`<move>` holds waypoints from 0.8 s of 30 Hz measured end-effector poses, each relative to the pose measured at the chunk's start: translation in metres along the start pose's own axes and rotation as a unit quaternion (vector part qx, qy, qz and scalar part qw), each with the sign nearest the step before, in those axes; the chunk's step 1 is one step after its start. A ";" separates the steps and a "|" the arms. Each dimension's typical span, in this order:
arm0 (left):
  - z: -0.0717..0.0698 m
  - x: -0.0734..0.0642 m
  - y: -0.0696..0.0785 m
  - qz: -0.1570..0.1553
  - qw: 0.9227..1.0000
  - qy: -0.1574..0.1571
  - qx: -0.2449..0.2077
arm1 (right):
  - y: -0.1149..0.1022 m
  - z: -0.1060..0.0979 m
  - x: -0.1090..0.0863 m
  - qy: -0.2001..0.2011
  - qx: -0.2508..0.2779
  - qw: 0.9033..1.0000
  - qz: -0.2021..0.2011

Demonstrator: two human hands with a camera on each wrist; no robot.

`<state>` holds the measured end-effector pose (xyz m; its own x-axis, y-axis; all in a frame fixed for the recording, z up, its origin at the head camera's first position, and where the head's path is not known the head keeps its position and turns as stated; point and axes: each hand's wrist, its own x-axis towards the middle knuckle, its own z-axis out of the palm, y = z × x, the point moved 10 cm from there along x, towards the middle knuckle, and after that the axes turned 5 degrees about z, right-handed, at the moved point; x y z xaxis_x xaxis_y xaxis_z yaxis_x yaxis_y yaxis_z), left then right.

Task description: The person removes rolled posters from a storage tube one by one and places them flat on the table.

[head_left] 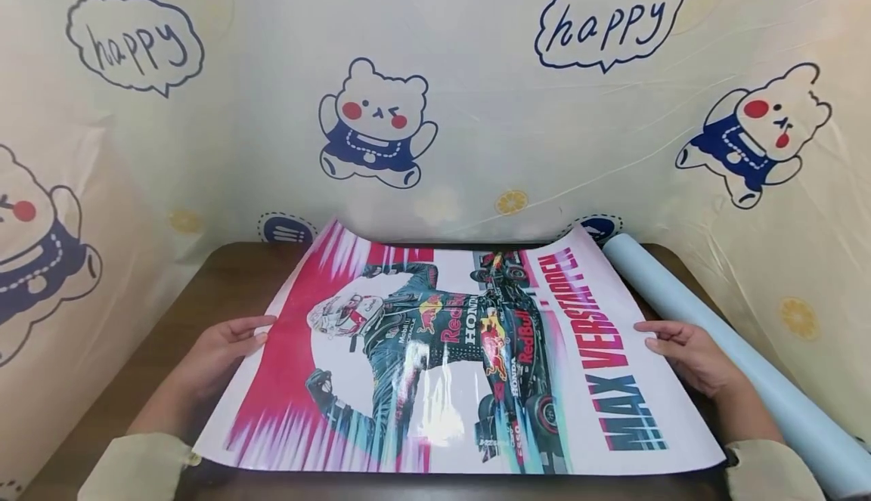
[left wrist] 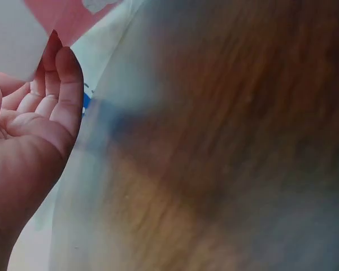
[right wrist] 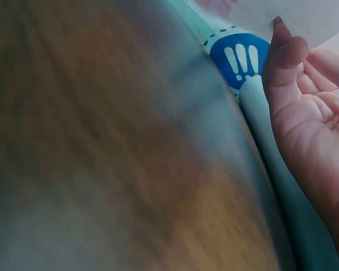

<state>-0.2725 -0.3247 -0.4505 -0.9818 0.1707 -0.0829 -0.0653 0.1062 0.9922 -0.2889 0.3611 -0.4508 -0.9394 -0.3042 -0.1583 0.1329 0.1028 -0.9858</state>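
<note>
A glossy poster (head_left: 435, 365) of a racing driver and race car, lettered MAX VERSTAPPEN, is spread out sideways between both hands. Its left edge is pinched between the thumb and fingers of my left hand (head_left: 224, 350). On the opposite edge, my right hand (head_left: 694, 354) pinches the white border the same way. The poster's far corners curl upward. In the left wrist view the left hand (left wrist: 39, 118) has its fingers behind the sheet's edge. The right wrist view has the right hand (right wrist: 311, 113) at the pale underside of the sheet.
A long light-blue roll (head_left: 721, 350) lies along the table's right side, just beyond the right hand. The dark brown table (head_left: 204, 282) shows around the poster. Cloth printed with bears and "happy" bubbles (head_left: 476, 108) hangs behind and at both sides.
</note>
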 end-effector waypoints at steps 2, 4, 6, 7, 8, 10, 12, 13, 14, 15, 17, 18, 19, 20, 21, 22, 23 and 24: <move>-0.003 -0.001 0.001 -0.006 1.000 0.013 0.025 | -0.003 0.000 0.000 0.018 -0.025 1.000 0.006; -0.006 -0.002 0.002 -0.015 0.999 0.014 0.043 | -0.007 0.001 0.000 0.024 -0.047 0.999 0.006; -0.005 -0.004 0.004 -0.016 0.999 -0.004 0.050 | -0.011 0.003 -0.001 0.017 -0.057 0.998 0.005; -0.005 -0.005 0.005 -0.017 0.999 -0.017 0.047 | -0.013 0.004 -0.001 0.011 -0.058 0.998 0.002; -0.004 -0.006 0.006 -0.014 0.998 -0.033 0.042 | -0.015 0.005 -0.001 0.001 -0.057 0.998 -0.002; -0.002 -0.007 0.009 -0.006 0.997 -0.064 0.033 | -0.018 0.006 -0.002 -0.012 -0.049 0.999 -0.005; -0.002 -0.008 0.011 0.003 0.996 -0.083 0.031 | -0.020 0.007 -0.002 -0.018 -0.046 0.999 -0.009; -0.002 -0.008 0.011 0.007 0.995 -0.090 0.032 | -0.021 0.007 -0.002 -0.019 -0.050 0.998 -0.012; -0.003 -0.007 0.012 0.009 0.995 -0.090 0.034 | -0.022 0.007 -0.002 -0.015 -0.053 0.998 -0.014; -0.003 -0.007 0.012 0.012 0.995 -0.091 0.041 | -0.023 0.006 -0.002 -0.009 -0.059 0.998 -0.014; -0.004 -0.006 0.014 0.014 0.994 -0.086 0.061 | -0.025 0.005 -0.003 0.005 -0.078 0.997 -0.015; -0.006 -0.006 0.014 0.010 0.994 -0.079 0.071 | -0.026 0.004 -0.003 0.014 -0.087 0.996 -0.013; -0.008 -0.005 0.015 0.007 0.994 -0.072 0.086 | -0.027 0.003 -0.004 0.026 -0.102 0.994 -0.011; -0.010 -0.005 0.015 0.001 0.993 -0.061 0.099 | -0.028 0.002 -0.004 0.037 -0.119 0.992 -0.008; -0.012 -0.006 0.016 -0.005 0.992 -0.053 0.113 | -0.029 0.001 -0.005 0.047 -0.139 0.989 -0.006; -0.013 -0.006 0.016 -0.011 0.991 -0.044 0.124 | -0.030 0.000 -0.006 0.060 -0.161 0.985 -0.001; -0.014 -0.005 0.016 -0.018 0.990 -0.038 0.133 | -0.031 -0.002 -0.006 0.071 -0.183 0.981 0.004; -0.015 -0.005 0.016 -0.023 0.990 -0.032 0.137 | -0.031 -0.003 -0.007 0.081 -0.203 0.976 0.009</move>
<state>-0.2710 -0.3386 -0.4328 -0.9649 0.2206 -0.1425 -0.0509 0.3755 0.9254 -0.2875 0.3624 -0.4189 -0.9800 -0.1491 -0.1316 0.0441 0.4825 -0.8748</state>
